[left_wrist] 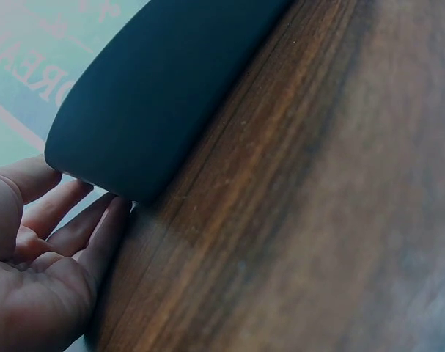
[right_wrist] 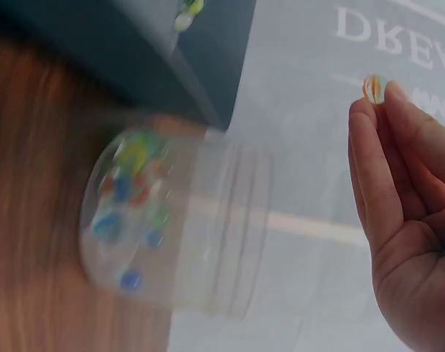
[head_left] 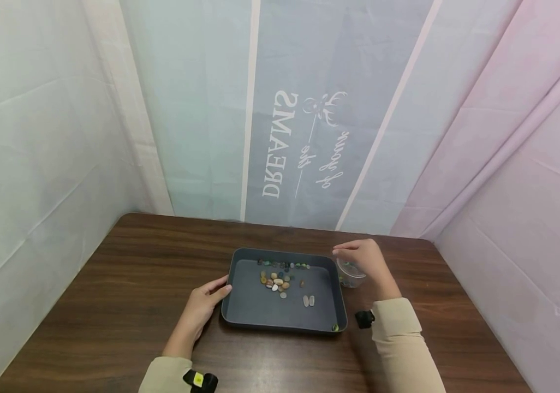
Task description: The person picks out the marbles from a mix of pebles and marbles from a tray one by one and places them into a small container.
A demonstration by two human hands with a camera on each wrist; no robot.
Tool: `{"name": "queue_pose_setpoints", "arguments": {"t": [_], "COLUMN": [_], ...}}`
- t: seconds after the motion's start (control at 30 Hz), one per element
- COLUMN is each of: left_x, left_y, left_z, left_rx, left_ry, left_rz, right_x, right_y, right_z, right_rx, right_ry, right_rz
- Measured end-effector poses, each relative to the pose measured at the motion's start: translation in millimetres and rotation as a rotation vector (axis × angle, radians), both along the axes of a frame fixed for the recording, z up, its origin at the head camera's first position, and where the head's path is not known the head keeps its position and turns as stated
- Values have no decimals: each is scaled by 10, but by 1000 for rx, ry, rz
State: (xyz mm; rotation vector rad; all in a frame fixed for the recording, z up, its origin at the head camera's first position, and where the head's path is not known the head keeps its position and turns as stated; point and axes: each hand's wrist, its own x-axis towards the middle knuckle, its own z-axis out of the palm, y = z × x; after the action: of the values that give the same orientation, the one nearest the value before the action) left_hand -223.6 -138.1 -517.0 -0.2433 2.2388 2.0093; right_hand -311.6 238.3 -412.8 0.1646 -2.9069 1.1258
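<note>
A clear marble with orange stripes (right_wrist: 374, 89) is pinched between the thumb and fingertips of my right hand (head_left: 365, 257), raised over a transparent plastic jar (head_left: 351, 281). Several colourful marbles (right_wrist: 130, 183) lie at the bottom of that jar, which stands just right of a dark grey rectangular tray (head_left: 260, 314). My left hand (head_left: 198, 309) holds the tray's left side, thumb at the rim and fingers against the outer wall. Inside the tray, a row of marbles (head_left: 292, 266) runs along the far wall, and a cluster of polished stones (head_left: 278, 282) lies mid-tray.
Two pale oblong stones (head_left: 309, 301) and a small brown stone (head_left: 302, 283) lie right of the cluster. One green-yellow marble (head_left: 335, 327) sits in the tray's near right corner. Fabric curtains (head_left: 211, 109) enclose the brown wooden table (head_left: 162, 262) at the back and sides.
</note>
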Motion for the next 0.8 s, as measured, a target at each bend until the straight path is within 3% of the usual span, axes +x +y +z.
{"name": "queue_pose_setpoints", "arguments": {"t": [0.3,0.8], "left_x": [-7,3], "left_y": [2,8], "left_z": [-10,10], "left_rx": [-9,-4], "left_ry": [-1,7], "left_rz": [-9,-2], "right_x": [35,51], "right_y": [308,426], "right_z": [-79,-173], "right_rx": [-13,-19], "right_ry": [-17,-10], "right_rz": [-100,-191]}}
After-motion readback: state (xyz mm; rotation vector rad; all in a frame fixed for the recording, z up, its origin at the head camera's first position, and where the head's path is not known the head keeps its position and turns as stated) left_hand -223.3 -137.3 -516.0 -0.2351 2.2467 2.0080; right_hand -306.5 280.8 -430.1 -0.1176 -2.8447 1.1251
